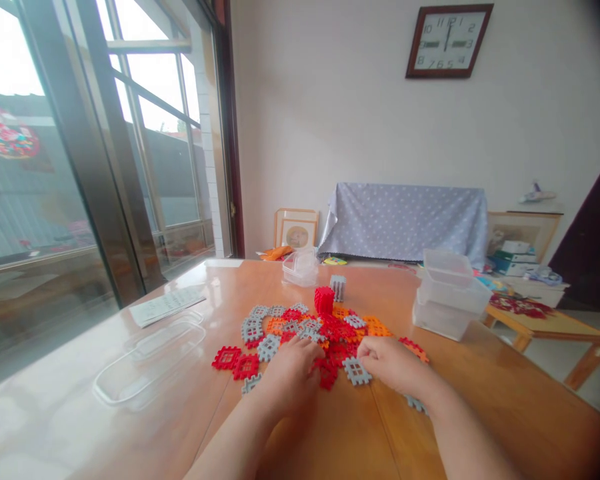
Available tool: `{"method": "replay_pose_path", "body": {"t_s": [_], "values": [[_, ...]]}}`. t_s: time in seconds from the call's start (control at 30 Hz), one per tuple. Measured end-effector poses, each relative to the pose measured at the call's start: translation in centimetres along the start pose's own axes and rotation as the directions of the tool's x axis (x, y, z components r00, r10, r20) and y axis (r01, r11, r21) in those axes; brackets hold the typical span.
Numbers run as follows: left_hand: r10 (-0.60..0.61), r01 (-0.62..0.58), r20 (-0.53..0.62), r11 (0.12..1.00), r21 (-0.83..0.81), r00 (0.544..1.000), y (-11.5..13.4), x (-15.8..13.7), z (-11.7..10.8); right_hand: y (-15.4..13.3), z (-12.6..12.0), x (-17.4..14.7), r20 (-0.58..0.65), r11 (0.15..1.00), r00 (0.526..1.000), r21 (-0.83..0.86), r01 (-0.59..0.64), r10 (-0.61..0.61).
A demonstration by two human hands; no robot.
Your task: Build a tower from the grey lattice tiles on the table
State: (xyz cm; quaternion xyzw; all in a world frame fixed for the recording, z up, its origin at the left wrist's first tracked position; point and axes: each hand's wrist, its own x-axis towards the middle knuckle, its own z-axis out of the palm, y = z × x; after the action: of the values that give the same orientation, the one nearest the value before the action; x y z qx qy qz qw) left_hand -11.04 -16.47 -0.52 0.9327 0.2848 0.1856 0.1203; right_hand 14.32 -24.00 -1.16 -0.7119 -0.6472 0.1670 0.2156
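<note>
Wooden table [330, 440], plastic tiles [340, 350], 2 hands [293, 367], pale wall [320, 100], clock [447, 41]

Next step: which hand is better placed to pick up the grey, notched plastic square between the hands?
Probably the right hand: its curled fingers are close beside the grey, notched plastic square. The left hand is farther away, with a red, notched plastic piece between it and the square.

1. This looks like a home.
2. Near, colourful interlocking toy tiles [341, 351] lie on a wooden table [340, 440].
3. Far, a wall clock [449, 41] hangs above a draped polka-dot cloth [410, 223].
4. Left, a bright round decoration [5, 135] hangs at tall glass panes [35, 213].
</note>
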Motion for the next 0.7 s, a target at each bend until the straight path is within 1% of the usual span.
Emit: {"method": "replay_pose_path", "body": {"t_s": [0.1,0.13,0.23,0.33,0.4,0.47,0.6,0.67,0.7], "values": [[0.010,-0.011,0.046,1.000,0.022,0.999,0.6,-0.1,0.5,-0.5,0.5,-0.1,-0.022,0.997,0.999,-0.073,-0.039,0.037],[0.015,-0.017,0.061,1.000,0.027,0.998,0.7,-0.1,0.7,-0.7,0.7,-0.1,-0.011,0.995,0.999,-0.083,-0.047,0.046],[0.032,-0.035,0.094,0.999,0.034,0.995,0.8,-0.1,1.0,-0.9,1.1,-0.3,0.093,0.998,0.995,-0.052,-0.021,0.026],[0.026,-0.031,0.097,0.998,0.058,0.995,0.6,0.0,1.1,-1.1,1.1,-0.5,0.239,0.999,0.970,0.025,0.032,-0.037],[0.015,-0.021,0.081,0.998,0.067,0.997,0.5,0.0,1.2,-1.4,1.0,-0.7,0.283,0.998,0.958,0.062,0.035,-0.051],[0.004,-0.008,0.060,0.998,0.056,0.998,0.3,-0.1,1.3,-1.7,0.9,-0.8,0.252,0.999,0.967,0.039,0.017,-0.027],[-0.016,0.014,0.066,0.999,0.029,0.998,0.0,-0.3,1.1,-2.5,0.7,-1.2,0.140,0.992,0.989,-0.123,-0.034,0.051],[-0.022,0.020,0.082,0.999,0.027,0.996,-0.1,-0.4,0.8,-2.9,0.7,-1.4,0.129,0.984,0.990,-0.179,-0.028,0.052],[-0.027,0.024,0.088,0.999,0.032,0.996,-0.1,-0.5,0.6,-3.1,0.7,-1.5,0.135,0.982,0.990,-0.189,-0.005,0.031]]}}
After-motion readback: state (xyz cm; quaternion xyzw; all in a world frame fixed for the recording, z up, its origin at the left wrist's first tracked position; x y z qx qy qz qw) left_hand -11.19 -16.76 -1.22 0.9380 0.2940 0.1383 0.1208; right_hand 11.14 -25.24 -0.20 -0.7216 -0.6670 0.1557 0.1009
